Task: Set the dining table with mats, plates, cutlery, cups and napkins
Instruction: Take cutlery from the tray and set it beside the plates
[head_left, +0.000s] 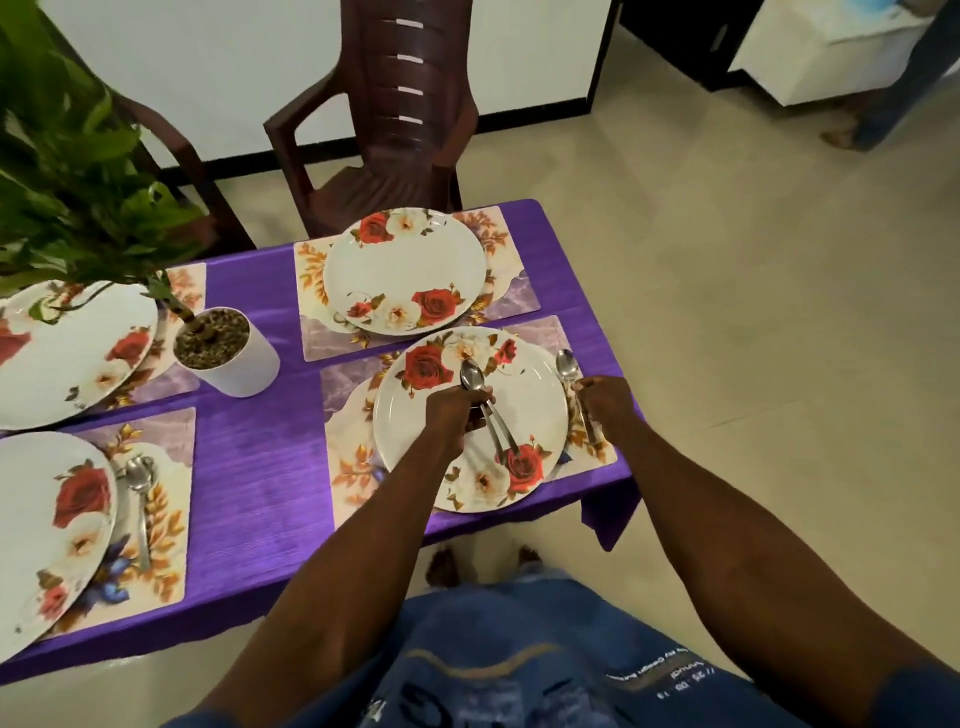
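A purple-clothed table (260, 467) carries several floral mats, each with a rose-patterned plate. Over the near right plate (535, 410) my left hand (452, 415) grips two steel spoons (475, 376), bowls pointing away, handles crossing the plate. My right hand (605, 402) pinches the handle of another spoon (567, 364) lying on the mat (592, 441) just right of that plate. A further spoon (140, 488) lies on the near left mat beside its plate (47, 530). The far right plate (405, 270) has no cutlery beside it.
A white pot (234, 358) with a green plant stands mid-table, leaves overhanging the far left plate (72, 353). A brown plastic chair (384, 119) faces the far side. Another person's leg (883, 93) stands at the upper right. My bare feet (483, 566) are under the table's near edge.
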